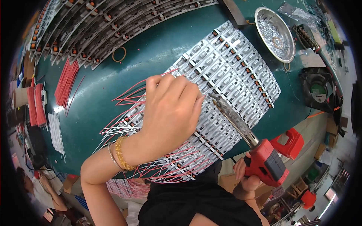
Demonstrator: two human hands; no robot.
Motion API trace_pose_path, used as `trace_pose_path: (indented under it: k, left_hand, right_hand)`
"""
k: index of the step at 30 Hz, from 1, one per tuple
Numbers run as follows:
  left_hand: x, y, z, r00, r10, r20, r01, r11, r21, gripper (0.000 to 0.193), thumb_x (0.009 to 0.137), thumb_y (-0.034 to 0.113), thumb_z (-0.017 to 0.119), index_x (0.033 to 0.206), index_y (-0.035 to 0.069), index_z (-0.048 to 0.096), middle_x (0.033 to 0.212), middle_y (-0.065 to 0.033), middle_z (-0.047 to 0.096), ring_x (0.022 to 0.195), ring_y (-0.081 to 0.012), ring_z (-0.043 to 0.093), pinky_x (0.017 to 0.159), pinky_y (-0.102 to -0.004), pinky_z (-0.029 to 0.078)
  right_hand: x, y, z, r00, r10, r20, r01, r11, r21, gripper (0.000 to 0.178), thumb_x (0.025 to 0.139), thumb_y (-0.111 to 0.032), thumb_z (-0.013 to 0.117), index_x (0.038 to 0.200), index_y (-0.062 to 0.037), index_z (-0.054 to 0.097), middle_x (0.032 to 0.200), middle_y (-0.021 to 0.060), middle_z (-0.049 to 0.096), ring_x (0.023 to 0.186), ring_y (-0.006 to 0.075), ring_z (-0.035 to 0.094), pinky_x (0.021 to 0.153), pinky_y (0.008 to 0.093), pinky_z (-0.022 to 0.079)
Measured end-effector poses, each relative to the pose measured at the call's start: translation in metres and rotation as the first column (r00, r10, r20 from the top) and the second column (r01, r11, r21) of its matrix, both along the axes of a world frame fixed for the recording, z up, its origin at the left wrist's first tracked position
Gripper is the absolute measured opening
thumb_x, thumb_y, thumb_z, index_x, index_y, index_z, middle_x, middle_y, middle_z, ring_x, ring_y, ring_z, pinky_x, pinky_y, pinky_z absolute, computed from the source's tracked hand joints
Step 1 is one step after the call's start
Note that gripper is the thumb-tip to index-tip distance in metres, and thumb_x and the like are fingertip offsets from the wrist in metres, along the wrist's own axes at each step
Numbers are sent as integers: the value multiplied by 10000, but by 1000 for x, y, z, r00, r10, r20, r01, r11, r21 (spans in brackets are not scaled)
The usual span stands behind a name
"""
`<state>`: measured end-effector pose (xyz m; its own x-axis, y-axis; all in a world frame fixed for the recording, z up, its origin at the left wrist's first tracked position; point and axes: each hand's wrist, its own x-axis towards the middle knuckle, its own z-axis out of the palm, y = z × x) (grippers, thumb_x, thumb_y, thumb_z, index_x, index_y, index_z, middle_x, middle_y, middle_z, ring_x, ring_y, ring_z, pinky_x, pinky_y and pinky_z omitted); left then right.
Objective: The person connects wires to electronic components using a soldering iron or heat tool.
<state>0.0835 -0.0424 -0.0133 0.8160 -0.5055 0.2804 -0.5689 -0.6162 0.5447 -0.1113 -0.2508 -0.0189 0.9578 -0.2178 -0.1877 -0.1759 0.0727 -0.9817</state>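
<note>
My left hand [171, 107] is closed in a pinch over a panel of grey circuit boards [230, 75], fingertips just left of the soldering tip. What lies between those fingers is hidden. Red wires [130, 90] and white wires [109, 133] stick out from the panel's left side, some passing under my left hand and wrist. At the lower right my right hand [247, 177] is wrapped round the handle of a red soldering gun [266, 162]. Its long metal barrel slants up and left, and the dark tip [213, 98] is at the boards.
More board panels [102, 26] fill the far left of the green table [158, 41]. Bundles of red wire [66, 84] and white wire [56, 135] lie at left. A metal bowl of scraps [275, 35], a soldering iron stand [304, 35] and a black fan [320, 88] are at right.
</note>
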Motion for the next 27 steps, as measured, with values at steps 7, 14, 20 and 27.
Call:
trace_pose_path:
  k: [7, 14, 20, 27]
  left_hand:
    - [-1, -2, -5, 999, -2, 41, 3, 1000, -24, 130, 767, 57, 688, 824, 54, 570, 806, -83, 496, 818, -272, 503, 833, -430, 380]
    - [-2, -7, -7, 994, 45, 102, -42, 998, -35, 206, 698, -17, 723, 798, 67, 564, 780, -56, 527, 754, -266, 515, 779, -404, 392]
    - [-1, -7, -7, 993, 41, 112, -38, 999, -31, 205, 703, -10, 721, 801, 66, 559, 777, -60, 523, 755, -270, 513, 779, -412, 393]
    - [-2, -5, -6, 993, 41, 111, -38, 999, -34, 194, 708, -6, 718, 797, 68, 561, 778, -56, 528, 760, -265, 515, 790, -408, 390]
  right_hand:
    - [-10, -9, -5, 987, -28, -157, 18, 998, -66, 641, 720, -744, 688, 707, -107, 618, 681, 2, 572, 579, 161, 551, 541, 298, 393]
    - [-32, -13, -15, 981, -111, -161, 13, 859, -512, 374, 762, -427, 688, 600, -116, 558, 612, 18, 539, 542, 192, 541, 515, 303, 398]
    - [1, -8, 4, 993, -27, -115, 21, 998, -57, 632, 729, -695, 719, 559, -118, 528, 564, -2, 494, 530, 163, 509, 499, 291, 368]
    - [-5, -5, 3, 988, -12, -155, 6, 999, -41, 661, 727, -738, 704, 733, -86, 600, 669, 6, 554, 626, 157, 556, 579, 290, 417]
